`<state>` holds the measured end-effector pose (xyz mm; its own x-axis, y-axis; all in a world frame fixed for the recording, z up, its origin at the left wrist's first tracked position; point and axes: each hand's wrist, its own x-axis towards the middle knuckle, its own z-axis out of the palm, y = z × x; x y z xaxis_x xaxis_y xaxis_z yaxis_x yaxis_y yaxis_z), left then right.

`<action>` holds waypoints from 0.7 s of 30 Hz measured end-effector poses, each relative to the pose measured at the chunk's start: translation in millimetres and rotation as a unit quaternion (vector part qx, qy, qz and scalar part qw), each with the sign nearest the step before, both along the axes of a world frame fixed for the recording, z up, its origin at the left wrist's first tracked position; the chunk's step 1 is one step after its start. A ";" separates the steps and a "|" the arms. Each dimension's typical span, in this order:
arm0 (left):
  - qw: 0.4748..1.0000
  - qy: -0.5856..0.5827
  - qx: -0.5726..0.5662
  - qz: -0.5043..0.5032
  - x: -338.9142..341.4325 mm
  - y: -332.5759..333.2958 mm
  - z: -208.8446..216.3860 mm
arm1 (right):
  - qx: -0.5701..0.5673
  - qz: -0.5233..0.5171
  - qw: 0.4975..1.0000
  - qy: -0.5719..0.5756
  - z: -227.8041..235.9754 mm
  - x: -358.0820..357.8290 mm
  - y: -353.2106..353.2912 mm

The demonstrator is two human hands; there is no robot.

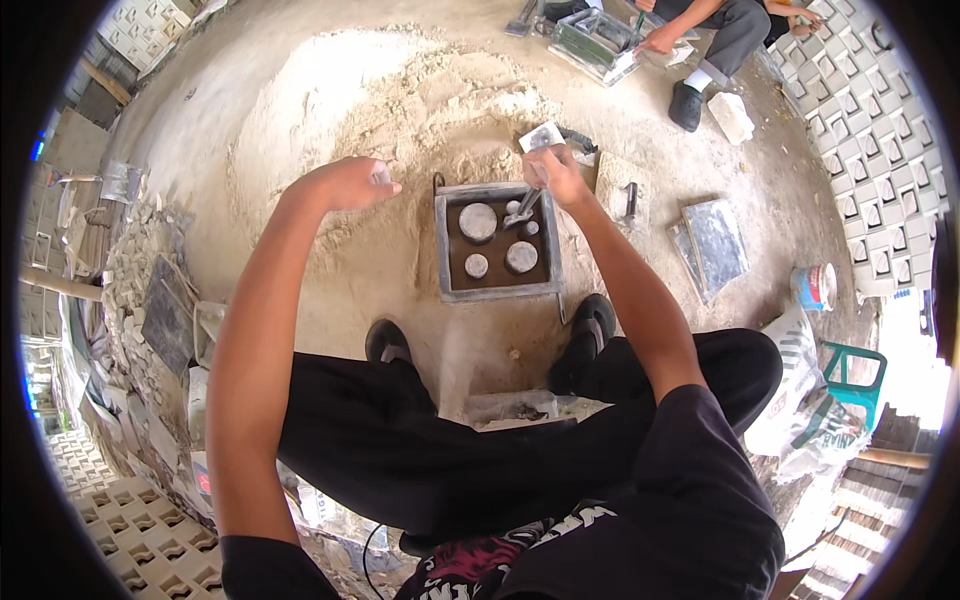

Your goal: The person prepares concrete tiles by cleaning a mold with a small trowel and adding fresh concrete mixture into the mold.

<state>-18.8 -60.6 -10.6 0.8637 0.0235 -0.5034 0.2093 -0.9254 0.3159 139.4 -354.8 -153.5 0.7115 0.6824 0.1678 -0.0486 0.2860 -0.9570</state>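
On the ground between my feet lies a square metal moulding frame point(447, 250) packed with dark sand point(492, 262). Several round pale discs of different sizes sit in the sand, the largest disc point(478, 222) at the upper left. My right hand point(556, 172), closed, grips a small metal trowel point(519, 217) whose blade reaches over the sand by the small discs. Just above that hand shows a pale flat piece point(541, 137); I cannot tell if it belongs to the trowel. My left hand point(358, 185) hovers left of the frame, fingers curled, whatever they hold hidden.
Loose pale sand point(400, 110) is heaped beyond the frame. Right of it lie a board with a handle point(630, 200) and flat grey plates point(712, 248). A bucket point(815, 287) and green stool point(855, 378) stand further right. Another person's hand point(658, 40) works at a second frame point(592, 47).
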 end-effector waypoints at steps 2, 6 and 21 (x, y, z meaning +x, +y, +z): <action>1.000 0.007 -0.013 0.017 2.8 -4.6 1.6 | -0.025 -0.039 0.999 -0.004 -8.6 6.3 -1.4; 1.000 -0.002 -0.003 0.000 9.2 -4.1 -8.4 | -0.040 -0.010 0.999 0.005 -15.5 30.2 -9.5; 1.000 -0.014 0.007 -0.023 31.9 -41.7 -17.7 | -0.079 -0.173 0.981 0.025 -25.1 23.7 -12.1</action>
